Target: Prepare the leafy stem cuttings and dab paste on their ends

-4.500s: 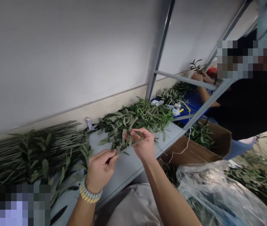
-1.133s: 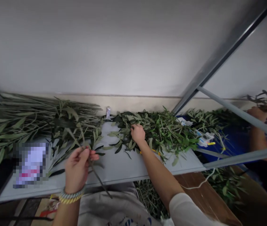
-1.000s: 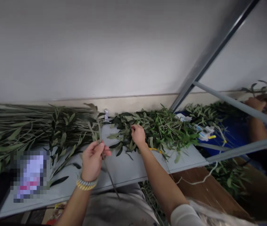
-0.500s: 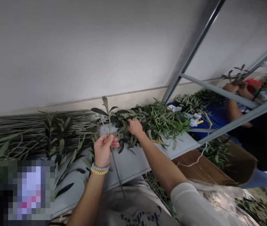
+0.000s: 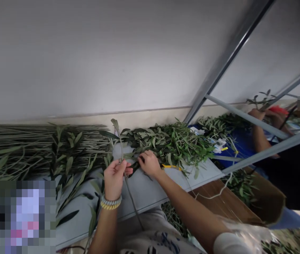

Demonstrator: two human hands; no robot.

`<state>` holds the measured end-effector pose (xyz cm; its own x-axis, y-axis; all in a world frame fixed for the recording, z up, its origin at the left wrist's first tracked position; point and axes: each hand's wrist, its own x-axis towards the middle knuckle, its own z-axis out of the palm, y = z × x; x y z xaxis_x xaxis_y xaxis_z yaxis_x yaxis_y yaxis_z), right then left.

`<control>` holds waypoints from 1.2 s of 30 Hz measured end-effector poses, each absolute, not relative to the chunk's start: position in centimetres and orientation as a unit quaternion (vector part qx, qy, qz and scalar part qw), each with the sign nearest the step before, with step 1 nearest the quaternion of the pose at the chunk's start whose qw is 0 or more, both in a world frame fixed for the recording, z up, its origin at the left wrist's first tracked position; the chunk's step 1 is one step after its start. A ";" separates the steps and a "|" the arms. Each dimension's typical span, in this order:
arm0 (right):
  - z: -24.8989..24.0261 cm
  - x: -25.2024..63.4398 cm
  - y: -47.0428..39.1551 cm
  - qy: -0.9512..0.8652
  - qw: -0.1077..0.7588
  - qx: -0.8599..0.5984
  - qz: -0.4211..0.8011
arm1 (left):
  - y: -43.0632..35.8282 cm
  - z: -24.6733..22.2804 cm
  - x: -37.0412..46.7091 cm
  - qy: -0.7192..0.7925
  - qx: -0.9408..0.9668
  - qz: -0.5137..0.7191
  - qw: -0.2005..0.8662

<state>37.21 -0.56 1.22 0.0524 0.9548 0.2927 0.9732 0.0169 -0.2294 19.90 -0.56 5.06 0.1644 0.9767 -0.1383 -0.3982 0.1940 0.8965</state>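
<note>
My left hand (image 5: pixel 114 178) pinches a long leafy stem (image 5: pixel 132 197) between thumb and fingers. A few dark leaves top it, and its bare lower end reaches down toward my lap. Just to the right, my right hand (image 5: pixel 150 164) rests low at the near edge of a pile of green leafy sprigs (image 5: pixel 163 139). Its fingers are curled in at some dark leaves, and what lies between the fingertips is hidden. A yellow-handled tool (image 5: pixel 171 167) lies right beside that wrist.
Bundled long stems (image 5: pixel 86 139) lie on the left of the grey table (image 5: pixel 152 188). A metal frame (image 5: pixel 226 60) slants up at the right. Beyond it, another person's hand (image 5: pixel 257 114) holds a sprig near a blue surface (image 5: pixel 242 135). A cardboard box (image 5: pixel 269 201) stands below.
My right hand has drawn back out of the leaf pile, toward me and slightly left, its fingers curling in. My left hand keeps its pinch on the stem. The view has shifted slightly.
</note>
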 end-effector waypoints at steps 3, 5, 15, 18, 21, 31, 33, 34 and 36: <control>0.6 35.4 -0.2 -0.673 0.238 -0.700 -0.023 | 0.0 4.9 19.6 0.401 0.365 0.516 0.664; 0.5 34.6 -0.5 -0.658 0.262 -0.705 -0.027 | 0.2 4.8 19.6 0.405 0.362 0.513 0.664; -1.4 33.7 -16.8 -0.337 0.612 -0.568 0.435 | -1.6 4.7 16.5 0.451 0.429 0.481 0.617; -1.5 34.1 -20.5 -0.242 0.647 -0.572 0.443 | -1.6 4.8 15.8 0.448 0.413 0.488 0.624; -1.3 34.5 -23.0 -0.193 0.651 -0.598 0.426 | -1.6 4.6 15.4 0.447 0.381 0.498 0.637; 3.6 37.3 -13.0 -0.583 0.382 -0.709 0.105 | -5.3 4.4 12.3 0.422 0.347 0.595 0.590; 4.0 37.1 -8.9 -0.657 0.281 -0.699 0.047 | -6.3 4.5 12.3 0.418 0.346 0.593 0.595; 3.8 36.9 -7.3 -0.675 0.222 -0.703 0.032 | -6.8 4.5 12.4 0.419 0.343 0.588 0.601; 2.7 36.3 -5.0 -0.695 0.137 -0.705 0.029 | -7.8 4.3 12.7 0.422 0.338 0.575 0.614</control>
